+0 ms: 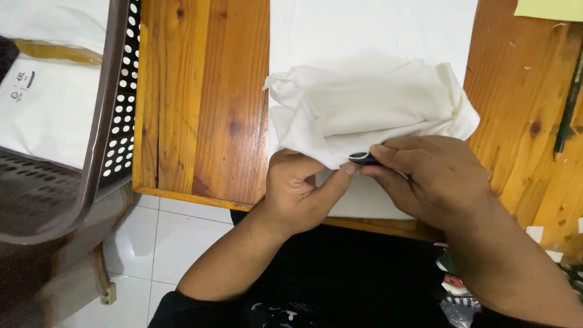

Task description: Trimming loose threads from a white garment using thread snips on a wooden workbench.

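1. A crumpled white cloth (pixel 370 106) is bunched on a white sheet (pixel 370 30) that is spread over the wooden table (pixel 200 109); all places below are given relative to this cloth.
2. The left hand (pixel 300 191) is seen at the cloth's near edge, below its left half. The fingers are curled shut, and a fold of the cloth's hem is pinched between thumb and forefinger. The forearm is angled in from the lower left, with a black sleeve at its end.
3. The right hand (pixel 434 179) is placed at the cloth's near edge, below its right half, palm down and knuckles up. The fingers are closed around a small black object (pixel 364 158), of which only the tip is visible, touching the cloth's hem. What kind of object it is cannot be told.
4. The thumb tips of the two hands are nearly touching just under the hem.
5. A brown perforated basket (pixel 115 91) is seen well to the left of the cloth, beyond the table's edge, with white packaged items (pixel 42 103) inside.
6. A yellow paper (pixel 549 8) is seen above and right of the cloth.
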